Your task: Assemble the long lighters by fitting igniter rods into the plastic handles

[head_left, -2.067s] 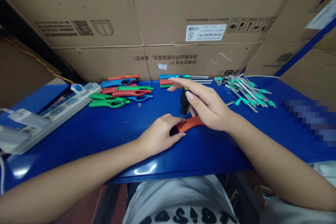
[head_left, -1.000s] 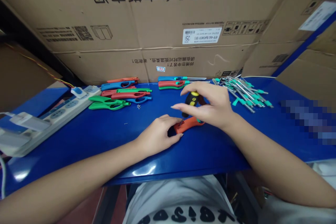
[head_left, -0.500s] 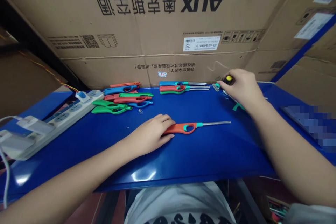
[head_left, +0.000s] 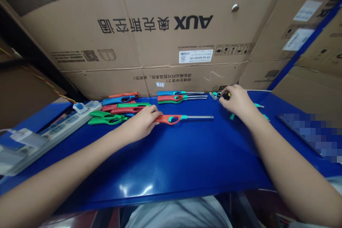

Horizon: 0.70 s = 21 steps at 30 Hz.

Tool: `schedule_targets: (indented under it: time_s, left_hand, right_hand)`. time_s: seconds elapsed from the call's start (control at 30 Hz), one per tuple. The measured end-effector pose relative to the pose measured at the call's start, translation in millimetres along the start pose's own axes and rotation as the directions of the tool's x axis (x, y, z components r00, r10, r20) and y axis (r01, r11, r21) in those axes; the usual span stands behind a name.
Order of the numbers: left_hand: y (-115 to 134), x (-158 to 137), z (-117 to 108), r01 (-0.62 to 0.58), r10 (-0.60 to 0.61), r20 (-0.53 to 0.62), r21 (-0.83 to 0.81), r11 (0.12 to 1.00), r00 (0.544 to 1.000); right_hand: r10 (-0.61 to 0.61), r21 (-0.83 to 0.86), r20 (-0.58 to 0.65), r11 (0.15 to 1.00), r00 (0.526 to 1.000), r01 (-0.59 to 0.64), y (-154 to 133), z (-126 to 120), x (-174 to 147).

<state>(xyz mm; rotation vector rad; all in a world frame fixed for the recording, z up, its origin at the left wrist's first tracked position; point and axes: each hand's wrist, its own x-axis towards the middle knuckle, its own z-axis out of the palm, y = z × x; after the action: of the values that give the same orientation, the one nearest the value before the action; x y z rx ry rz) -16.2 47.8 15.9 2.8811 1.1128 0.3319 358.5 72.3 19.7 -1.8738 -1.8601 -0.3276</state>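
Note:
My left hand (head_left: 143, 123) is closed around the rear of an orange utility lighter (head_left: 169, 119), whose turquoise trigger and long metal tube point right. My right hand (head_left: 235, 100) is closed on what looks like a screwdriver (head_left: 226, 96), of which a black and yellow handle end shows; the rest is hidden by the fingers. Small metal and turquoise parts (head_left: 213, 95) lie by its fingertips, and turquoise pieces (head_left: 232, 116) lie under the wrist. Behind the left hand, lighters with metal tubes, one blue (head_left: 171, 93) and one red and green (head_left: 171, 99), rest side by side.
Orange, blue, red and green lighter shells (head_left: 114, 108) are heaped at the left. Beside them runs a white power strip (head_left: 58, 131) with plugs and cables. A large cardboard box (head_left: 149, 46) walls off the back of the blue table (head_left: 171, 164). A blurred flat object (head_left: 310, 137) lies right.
My left hand has carried the orange lighter left and back, close to the other lighters. My right hand stays by the small parts with the black and yellow tool turned lower. The camera view has tilted up.

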Motion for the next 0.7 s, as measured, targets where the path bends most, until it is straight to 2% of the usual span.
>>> schedule_targets:
  time_s: [0.07, 0.13, 0.2, 0.27, 0.33, 0.4, 0.47, 0.5, 0.57, 0.7]
  left_hand:
    - [-7.8, 10.8, -2.2, 0.007, -0.007, -0.049, 0.000, 1.000, 0.999]
    - [-13.6, 22.6, -0.6, 0.033, -0.032, -0.044, 0.007, 0.999, 0.999]
    - [-17.9, 34.3, 5.3, 0.044, -0.044, -0.020, 0.002, 0.999, 0.999]
    - [-21.6, 45.0, 13.9, 0.044, -0.044, -0.017, 0.000, 0.999, 0.999]
    - [-25.8, 53.9, 22.7, 0.048, -0.048, -0.017, -0.003, 0.999, 0.999]
    - [-30.5, 61.0, 29.6, 0.062, -0.063, -0.026, -0.010, 0.998, 0.998]
    - [-35.3, 66.1, 34.1, 0.074, -0.075, -0.039, -0.023, 0.997, 0.996]
    - [-37.4, 68.1, 35.7, 0.079, -0.081, -0.047, -0.031, 0.996, 0.996]
    - [-40.8, 71.0, 38.3, 0.090, -0.093, -0.065, -0.048, 0.995, 0.994]
    - [-44.7, 73.9, 42.5, 0.109, -0.116, -0.096, -0.072, 0.991, 0.989]
  right_hand:
    - [-0.001, 0.013, -0.011, 1.000, 1.000, 0.002, -3.1, -3.7, -1.3]
    - [0.008, 0.006, 0.017, 1.000, 1.000, -0.008, -6.6, -6.1, -2.4]
    - [0.033, -0.011, 0.082, 0.999, 0.996, -0.033, -10.3, -7.9, -3.6]
    - [0.081, -0.009, 0.212, 0.997, 0.974, -0.081, -13.8, -10.1, -5.3]
    - [0.136, 0.008, 0.389, 0.988, 0.911, -0.151, -17.4, -13.1, -7.7]
    - [0.187, 0.011, 0.553, 0.973, 0.812, -0.232, -21.0, -16.2, -10.5]
    - [0.218, -0.013, 0.657, 0.961, 0.722, -0.278, -23.8, -18.2, -12.5]
    - [0.223, -0.028, 0.680, 0.960, 0.699, -0.279, -24.5, -18.3, -12.9]
    - [0.218, -0.043, 0.673, 0.965, 0.706, -0.257, -24.2, -16.2, -12.5]
    - [0.182, -0.019, 0.600, 0.977, 0.779, -0.213, -17.7, -5.8, -9.3]
